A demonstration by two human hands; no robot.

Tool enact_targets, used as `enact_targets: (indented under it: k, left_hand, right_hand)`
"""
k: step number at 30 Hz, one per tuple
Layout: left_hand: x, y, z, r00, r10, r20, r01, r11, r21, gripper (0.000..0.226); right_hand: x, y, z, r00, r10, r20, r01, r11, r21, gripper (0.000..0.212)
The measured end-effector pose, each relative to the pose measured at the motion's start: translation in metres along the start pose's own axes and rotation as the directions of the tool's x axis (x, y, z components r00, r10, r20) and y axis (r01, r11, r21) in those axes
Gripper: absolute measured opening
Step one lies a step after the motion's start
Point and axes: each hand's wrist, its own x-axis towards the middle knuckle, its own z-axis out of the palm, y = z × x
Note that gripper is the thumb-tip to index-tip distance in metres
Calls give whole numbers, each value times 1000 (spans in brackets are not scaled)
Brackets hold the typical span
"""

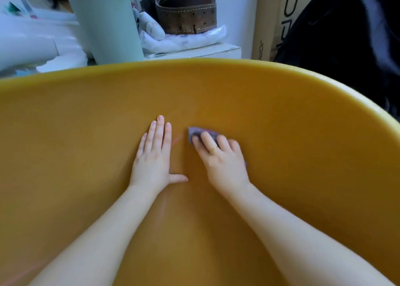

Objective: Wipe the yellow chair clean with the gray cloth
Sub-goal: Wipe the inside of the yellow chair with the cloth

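Note:
The yellow chair (281, 117) fills most of the view, its curved shell wrapping around both arms. My left hand (152, 156) lies flat on the shell near the middle, fingers straight and together, thumb out, holding nothing. Just to its right, my right hand (220, 158) presses the gray cloth (194, 133) against the chair. Only the cloth's far corner shows past the fingertips; the rest is hidden under the palm. A ring sits on one finger of that hand.
Behind the chair's rim stand a pale green post (108, 24), a rolled brown leather belt (188, 11) on white wrapping, a cardboard box (272, 21) and dark fabric (346, 39) at the right. White items (32, 41) lie at the left.

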Motion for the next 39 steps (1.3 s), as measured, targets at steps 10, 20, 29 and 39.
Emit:
enact_targets:
  k: [10,20,29,39]
  left_hand:
    - [-11,-4,-29,985,12,174,-17,999,28,131]
    - [-91,-4,9,952,-152,267,183,978,-96,126]
    - [-115,-29,12,910,-151,385,122,987,100,138]
    - [-105,-39,21,926,-116,358,81,991,111,146]
  right_hand:
    - [0,46,-50,984,-133,115,151,976,-160,45]
    - [-94,-68,-43,917,140,375,-213,963,162,49]
    - [-70,-22,-42,963,-28,268,20,999,33,51]
    - [-57,-57,-2,984,-32,175,13,994,109,54]
